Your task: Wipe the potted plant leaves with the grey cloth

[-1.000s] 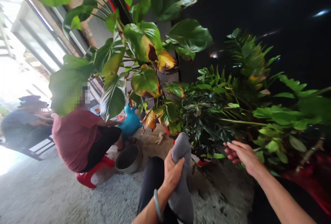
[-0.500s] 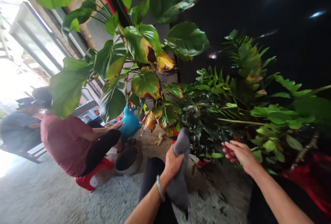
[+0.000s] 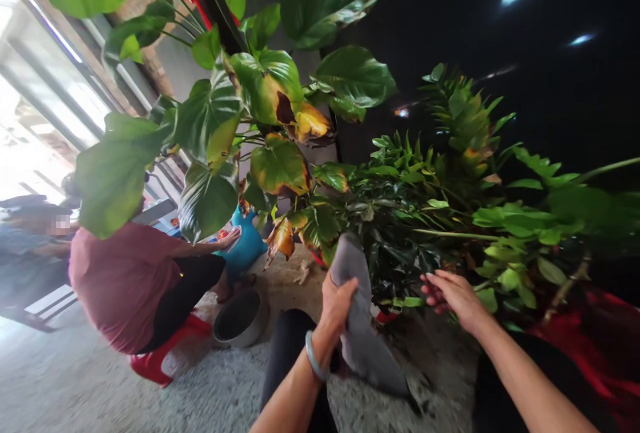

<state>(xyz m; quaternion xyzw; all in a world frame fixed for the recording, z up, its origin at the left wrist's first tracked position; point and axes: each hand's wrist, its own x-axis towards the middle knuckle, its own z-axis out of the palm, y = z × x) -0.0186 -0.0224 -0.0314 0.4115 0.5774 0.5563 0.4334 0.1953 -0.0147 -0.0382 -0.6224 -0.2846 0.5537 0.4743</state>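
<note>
My left hand, with a pale bangle at its wrist, is closed around the middle of a long, soft grey cloth piece. The cloth's rounded top stands above my fingers. Its lower part slants down to the right, over the floor, and ends in a dark tip. To the right, apart from the cloth, my right hand is held in front of the leaves. Its thumb and fingertips are drawn together; whatever they may pinch is too small to make out.
A big-leaved plant and bushy greenery stand just ahead. To the left, a person in a pink shirt sits on a red stool with a hand on a blue stuffed shape. A round grey tub stands nearby; red material lies at right.
The grey cloth's lower end has swung out to the right, and its top has tipped slightly left. My right hand has shifted a little left in view, still pinched. The view has turned slightly.
</note>
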